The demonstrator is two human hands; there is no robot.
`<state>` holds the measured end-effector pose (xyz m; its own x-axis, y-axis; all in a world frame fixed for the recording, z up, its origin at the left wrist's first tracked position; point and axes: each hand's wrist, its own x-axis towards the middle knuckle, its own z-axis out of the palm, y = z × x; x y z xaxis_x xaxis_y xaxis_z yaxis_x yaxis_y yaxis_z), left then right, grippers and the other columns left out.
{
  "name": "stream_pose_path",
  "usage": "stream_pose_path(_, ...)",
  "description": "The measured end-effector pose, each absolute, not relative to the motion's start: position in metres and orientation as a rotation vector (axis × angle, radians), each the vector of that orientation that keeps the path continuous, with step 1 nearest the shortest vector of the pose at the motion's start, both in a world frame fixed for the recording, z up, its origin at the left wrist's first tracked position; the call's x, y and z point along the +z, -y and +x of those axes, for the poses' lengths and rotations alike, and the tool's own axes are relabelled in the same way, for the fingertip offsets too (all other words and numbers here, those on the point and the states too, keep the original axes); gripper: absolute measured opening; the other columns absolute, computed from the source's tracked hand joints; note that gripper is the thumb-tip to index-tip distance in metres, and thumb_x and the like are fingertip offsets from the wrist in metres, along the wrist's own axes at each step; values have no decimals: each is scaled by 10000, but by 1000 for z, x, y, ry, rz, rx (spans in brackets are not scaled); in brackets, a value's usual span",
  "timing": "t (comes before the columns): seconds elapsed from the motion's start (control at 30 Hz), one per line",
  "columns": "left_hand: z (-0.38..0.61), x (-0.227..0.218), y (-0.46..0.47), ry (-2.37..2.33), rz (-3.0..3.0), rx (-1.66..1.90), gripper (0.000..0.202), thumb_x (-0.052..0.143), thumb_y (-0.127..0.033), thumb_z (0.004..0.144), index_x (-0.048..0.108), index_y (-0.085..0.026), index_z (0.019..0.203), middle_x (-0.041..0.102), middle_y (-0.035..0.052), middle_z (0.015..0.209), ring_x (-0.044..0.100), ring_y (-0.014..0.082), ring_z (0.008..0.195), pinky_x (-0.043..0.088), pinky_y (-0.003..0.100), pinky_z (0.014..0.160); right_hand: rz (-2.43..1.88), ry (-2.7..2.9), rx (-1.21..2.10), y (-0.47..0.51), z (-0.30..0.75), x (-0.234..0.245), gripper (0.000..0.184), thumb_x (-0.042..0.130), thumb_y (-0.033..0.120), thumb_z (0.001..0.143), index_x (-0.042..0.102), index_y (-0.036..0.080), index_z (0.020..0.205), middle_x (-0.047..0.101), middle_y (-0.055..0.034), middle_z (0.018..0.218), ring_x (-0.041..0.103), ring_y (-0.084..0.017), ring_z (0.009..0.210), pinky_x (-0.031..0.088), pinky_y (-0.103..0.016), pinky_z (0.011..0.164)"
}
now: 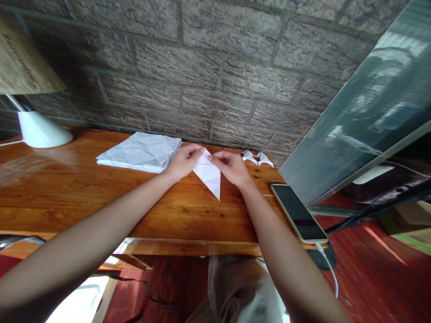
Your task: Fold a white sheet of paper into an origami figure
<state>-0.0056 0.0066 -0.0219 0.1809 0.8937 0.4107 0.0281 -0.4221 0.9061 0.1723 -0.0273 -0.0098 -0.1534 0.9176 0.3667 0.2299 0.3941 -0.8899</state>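
Note:
A white sheet of paper (209, 176), folded into a triangle with its tip pointing toward me, lies on the wooden table (101, 197). My left hand (183, 160) pinches the paper's top edge on the left. My right hand (230, 166) pinches the same edge on the right. Both hands have their fingers curled closed on the paper, close together near the fold's top corner.
A stack of creased white sheets (141, 151) lies left of my hands. Two small folded paper shapes (256, 157) sit to the right by the brick wall. A phone (298, 212) with a cable lies at the table's right edge. A white lamp base (38, 129) stands far left.

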Motion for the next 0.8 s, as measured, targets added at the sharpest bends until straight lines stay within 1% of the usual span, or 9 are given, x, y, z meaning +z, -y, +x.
stream_pose_path(0.1,-6,-23,-7,-893,1623,1347,328,657,-480,815,682,-155,848,633,-1,692,532,133,630,406,247,583,-1067,1684,801,23,174,-14,399,730,580,762,748,184,814,748,-34,824,636,-166,725,511,-276,673)
stream_pose_path(0.2,-6,-24,-7,-897,1586,1312,325,656,-474,819,676,-154,877,650,1,692,548,132,613,411,245,570,-1088,1707,762,22,175,-16,386,727,567,763,744,181,779,741,-30,797,615,-160,700,491,-267,642)
stream_pose_path(0.27,-7,-23,-7,-874,1581,1301,325,671,-445,807,675,-160,963,683,8,736,575,137,627,423,243,574,-1107,1701,748,22,176,-15,377,724,553,765,742,176,766,735,-29,777,596,-152,676,469,-260,615)
stream_pose_path(0.37,-11,-20,-8,-792,1684,1255,411,683,-400,800,646,-178,1143,732,26,847,616,145,674,443,246,605,-1130,1694,741,21,178,-14,357,715,528,773,751,173,785,736,-26,771,586,-148,661,448,-254,596)
stream_pose_path(0.4,-13,-19,-9,-776,1757,1230,401,680,-398,803,656,-175,1136,740,35,869,623,147,691,447,248,618,-1134,1701,735,21,178,-14,347,714,517,775,755,173,797,741,-27,782,592,-150,669,451,-255,602)
stream_pose_path(0.5,-19,-15,-11,-765,1932,1178,332,670,-428,818,687,-162,1017,744,51,881,635,158,721,453,256,640,-1149,1730,677,21,179,-13,302,713,474,787,767,181,837,762,-30,836,624,-167,721,472,-264,643)
stream_pose_path(0.67,-25,-10,-13,-780,1950,1101,315,693,-469,806,645,-167,884,687,10,695,617,155,646,455,261,620,-1187,1755,537,22,179,-11,241,705,420,814,770,193,861,779,-29,899,667,-193,827,492,-285,747)
stream_pose_path(0.8,-27,-6,-13,-797,1917,1027,345,725,-494,777,619,-173,844,667,-11,637,607,148,606,464,258,604,-1176,1742,568,22,179,-10,234,715,410,812,776,190,866,783,-33,909,676,-196,832,498,-290,763)
